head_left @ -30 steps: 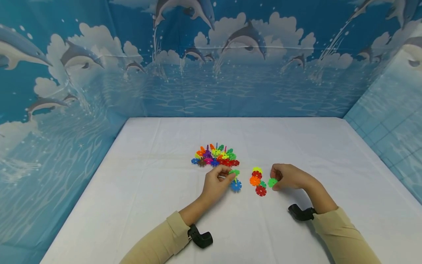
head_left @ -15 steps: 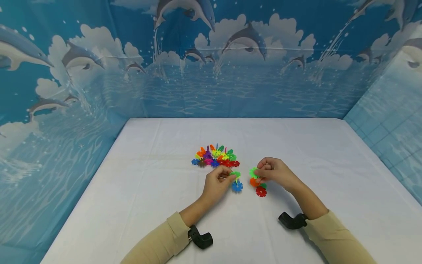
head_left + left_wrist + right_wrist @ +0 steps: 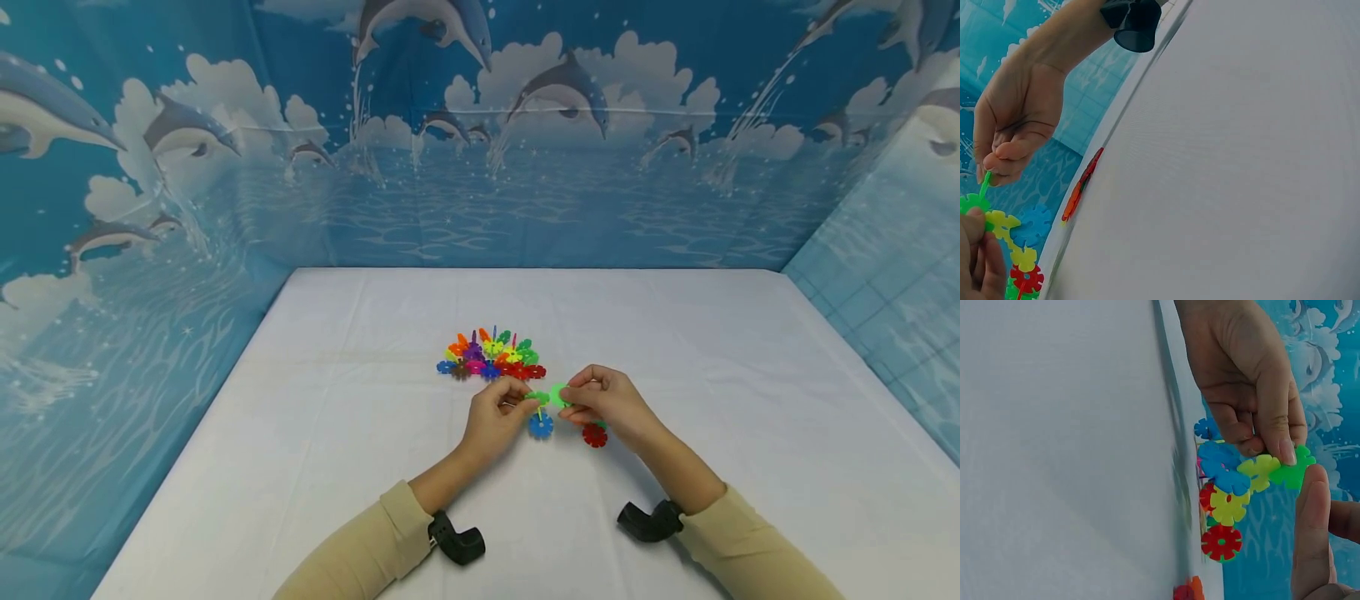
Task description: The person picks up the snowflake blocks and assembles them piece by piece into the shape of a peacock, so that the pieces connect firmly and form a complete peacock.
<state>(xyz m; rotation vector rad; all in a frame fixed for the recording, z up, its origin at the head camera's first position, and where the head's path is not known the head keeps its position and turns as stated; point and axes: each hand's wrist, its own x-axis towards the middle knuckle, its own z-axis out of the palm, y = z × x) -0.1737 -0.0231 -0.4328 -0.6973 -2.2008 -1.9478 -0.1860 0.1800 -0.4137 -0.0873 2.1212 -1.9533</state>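
My left hand (image 3: 495,417) pinches a green flower-shaped disc (image 3: 537,398) between thumb and fingers. Joined to it are a yellow disc (image 3: 1259,472) and a blue disc (image 3: 541,426) that hangs lowest. My right hand (image 3: 611,408) pinches another green disc (image 3: 557,396) by its edge, close beside the left hand's green one. The left wrist view shows this right-hand green disc (image 3: 986,185) edge-on, meeting or nearly meeting the other; whether they interlock I cannot tell. More yellow and red discs appear just below the blue one in the right wrist view; whether they are attached is unclear.
A cluster of many-coloured discs (image 3: 491,357) stands on the white-covered table (image 3: 360,467) behind the left hand. A loose red disc (image 3: 595,435) lies below the right hand, which covers other loose discs. A dolphin-print curtain (image 3: 525,192) surrounds the table.
My right hand has carried its green disc leftward, over the loose discs, to the left hand's piece. The left hand has stayed nearly still, holding the same discs.
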